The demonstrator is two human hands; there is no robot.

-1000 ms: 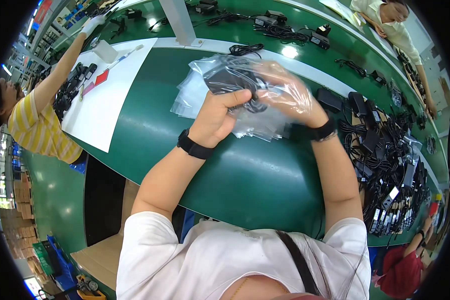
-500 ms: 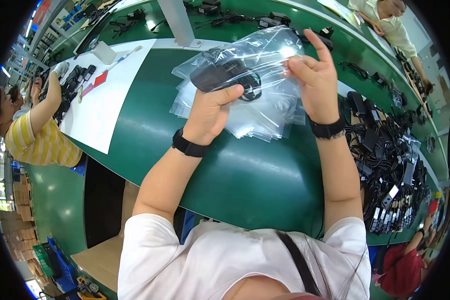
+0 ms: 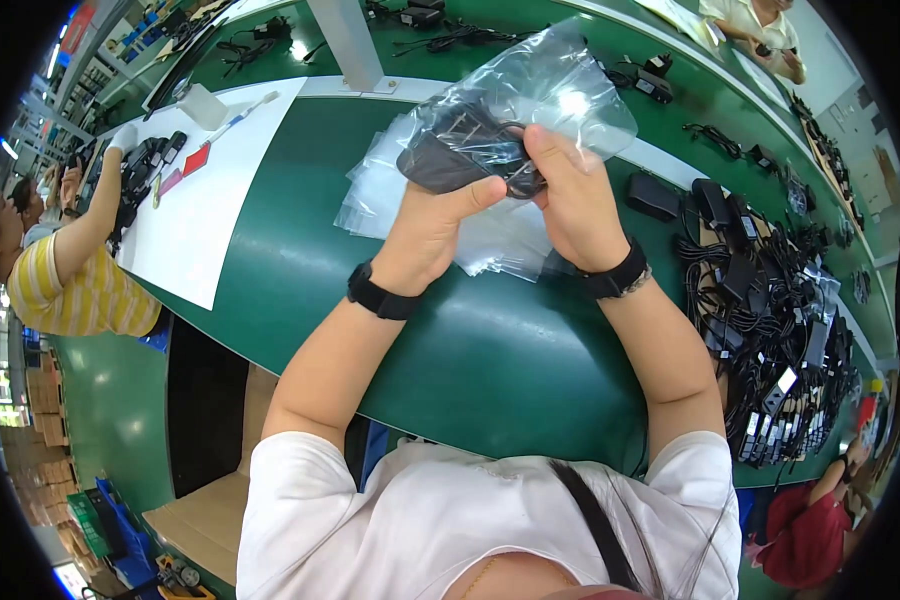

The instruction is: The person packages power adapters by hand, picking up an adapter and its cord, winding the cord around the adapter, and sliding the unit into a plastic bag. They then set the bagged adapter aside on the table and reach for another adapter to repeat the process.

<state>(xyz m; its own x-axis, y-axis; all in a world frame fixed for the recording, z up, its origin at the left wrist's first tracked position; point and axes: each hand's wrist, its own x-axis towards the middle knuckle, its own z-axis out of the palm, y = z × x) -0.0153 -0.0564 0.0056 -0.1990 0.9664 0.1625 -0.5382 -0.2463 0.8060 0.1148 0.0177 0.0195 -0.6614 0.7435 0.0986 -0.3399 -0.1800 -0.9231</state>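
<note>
Above the green workbench, my left hand (image 3: 432, 225) is closed round a black power adapter (image 3: 450, 160), thumb on top. The adapter and its coiled cable lie inside a clear plastic bag (image 3: 540, 75), whose far end stands up away from me. My right hand (image 3: 575, 205) grips the bag's right side beside the cable coil, its thumb pressed on the film. Beneath my hands a stack of flat clear bags (image 3: 370, 195) lies on the bench. Plastic glare blurs the cable's details.
A large heap of black adapters and cables (image 3: 770, 320) covers the bench at right. A metal post (image 3: 345, 45) rises beyond my hands. On the left, a white sheet (image 3: 200, 235) carries a white bottle (image 3: 202, 105) and a red card (image 3: 197, 160); a person in yellow stripes works there.
My right hand has moved left and down from the bag's far right edge to the cable coil. The bagged adapter has shifted slightly right, and the bag now stands up more.
</note>
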